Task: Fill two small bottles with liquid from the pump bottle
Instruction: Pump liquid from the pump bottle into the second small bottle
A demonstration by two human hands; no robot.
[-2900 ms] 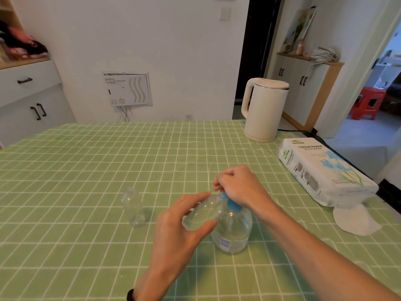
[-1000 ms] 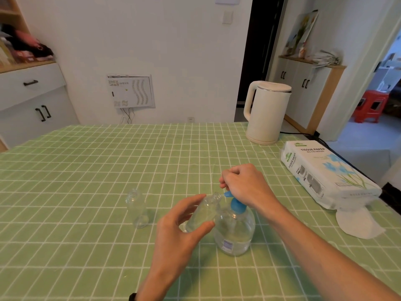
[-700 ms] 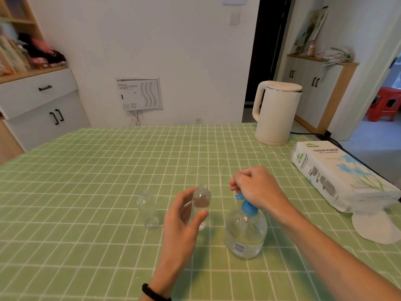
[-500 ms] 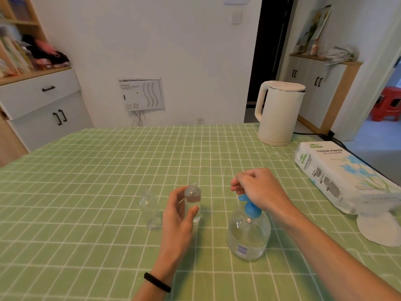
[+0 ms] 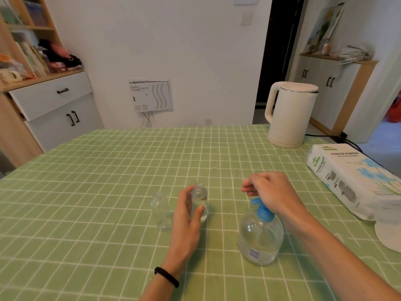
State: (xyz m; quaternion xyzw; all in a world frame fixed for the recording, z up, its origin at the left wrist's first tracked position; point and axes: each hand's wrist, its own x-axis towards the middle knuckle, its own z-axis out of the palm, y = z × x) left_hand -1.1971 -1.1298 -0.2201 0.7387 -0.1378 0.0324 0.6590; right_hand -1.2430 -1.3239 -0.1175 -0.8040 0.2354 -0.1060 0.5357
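Note:
The clear pump bottle [image 5: 260, 237] with a blue pump head [image 5: 263, 211] stands on the green checked tablecloth [image 5: 108, 181], partly filled with clear liquid. My right hand [image 5: 272, 195] lies over the pump head with its fingers curled, the nozzle poking out beneath them. My left hand [image 5: 186, 216] grips a small clear bottle [image 5: 200, 202] that stands upright on the cloth with some liquid in it. A second small clear bottle [image 5: 161, 211], uncapped, stands just left of that hand, apart from it.
A white electric kettle [image 5: 289, 115] stands at the table's back right, its cord trailing off the edge. A pack of tissue paper [image 5: 351, 181] lies along the right edge with a loose white tissue [image 5: 388, 237] below it. Cabinets line the walls.
My left hand has taken the small bottle away from the pump nozzle, turned it upright and brought it down beside the other small bottle. My right hand has stayed on the pump head.

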